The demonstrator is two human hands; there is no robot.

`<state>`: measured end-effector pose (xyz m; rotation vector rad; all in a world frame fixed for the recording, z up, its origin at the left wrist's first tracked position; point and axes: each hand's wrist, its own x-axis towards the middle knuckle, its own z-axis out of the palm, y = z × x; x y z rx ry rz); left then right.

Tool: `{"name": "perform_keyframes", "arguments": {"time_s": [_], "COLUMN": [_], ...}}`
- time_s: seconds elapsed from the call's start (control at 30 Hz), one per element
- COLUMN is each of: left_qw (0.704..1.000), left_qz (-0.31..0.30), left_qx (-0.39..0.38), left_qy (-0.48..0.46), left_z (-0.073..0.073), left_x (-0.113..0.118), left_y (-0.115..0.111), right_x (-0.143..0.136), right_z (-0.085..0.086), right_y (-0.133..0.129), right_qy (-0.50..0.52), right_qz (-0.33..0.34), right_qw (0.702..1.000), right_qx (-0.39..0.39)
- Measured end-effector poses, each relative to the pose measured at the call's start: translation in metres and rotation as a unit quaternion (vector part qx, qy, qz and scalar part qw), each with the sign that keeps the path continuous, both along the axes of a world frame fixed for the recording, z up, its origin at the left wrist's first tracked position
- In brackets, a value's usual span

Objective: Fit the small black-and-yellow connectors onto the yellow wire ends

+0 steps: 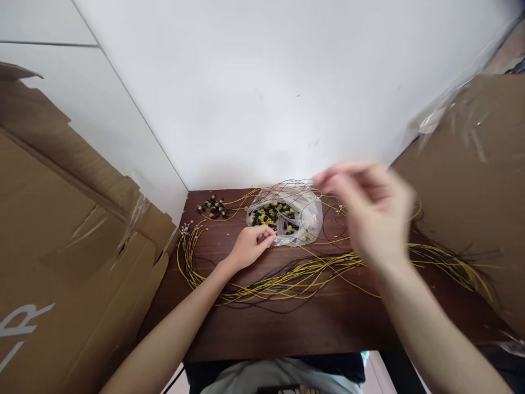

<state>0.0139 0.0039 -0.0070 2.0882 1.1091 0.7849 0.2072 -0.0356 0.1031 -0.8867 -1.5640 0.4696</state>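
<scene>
My left hand (255, 243) is closed in a pinch at the front edge of a clear plastic bag (314, 219). Its fingertips hold the end of a thin wire (303, 249), with a small pale tip showing. Inside the bag lie black and yellow connector pieces (268, 212). Raised to the right of the bag, my right hand (369, 202) is smeared by motion. Its thumb and forefinger look pinched together; thin wires pass close to them, and what they hold cannot be made out.
A long bundle of yellow and black wires (295, 279) crosses the brown tabletop (279, 334). More connectors (213, 208) sit at the back left, beside wire ends with small white tips (186, 227). Cardboard (74, 230) walls the left side, another cardboard panel (463, 180) the right. Behind rises a white wall (262, 98).
</scene>
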Motion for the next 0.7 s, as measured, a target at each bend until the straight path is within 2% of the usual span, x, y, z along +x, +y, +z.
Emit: {"name": "perform_keyframes", "arguments": {"time_s": [0.07,0.17,0.27,0.47,0.7], "left_qw": [0.999,0.994,0.989,0.976,0.985], "left_qz": [0.000,0.003,0.010,0.037,0.040], "left_qx": [-0.029,-0.054,-0.066,-0.102,-0.072], "left_qy": [-0.044,-0.094,-0.131,-0.191,-0.154], "left_z": [0.000,0.000,-0.001,-0.003,-0.005], "left_x": [-0.001,-0.002,-0.003,-0.002,-0.001], "left_y": [0.002,0.005,0.008,0.008,0.007], "right_x": [-0.010,-0.022,-0.028,-0.025,-0.019], "right_z": [-0.024,-0.070,-0.099,-0.108,-0.110], "right_y": [0.009,0.021,0.025,0.025,0.028], "right_qy": [-0.077,-0.216,-0.231,-0.209,-0.186], "right_qz": [0.006,0.022,0.036,0.033,0.007], "right_qw": [0.996,0.974,0.970,0.975,0.979], "right_qx": [-0.036,-0.059,-0.063,-0.062,-0.082]}}
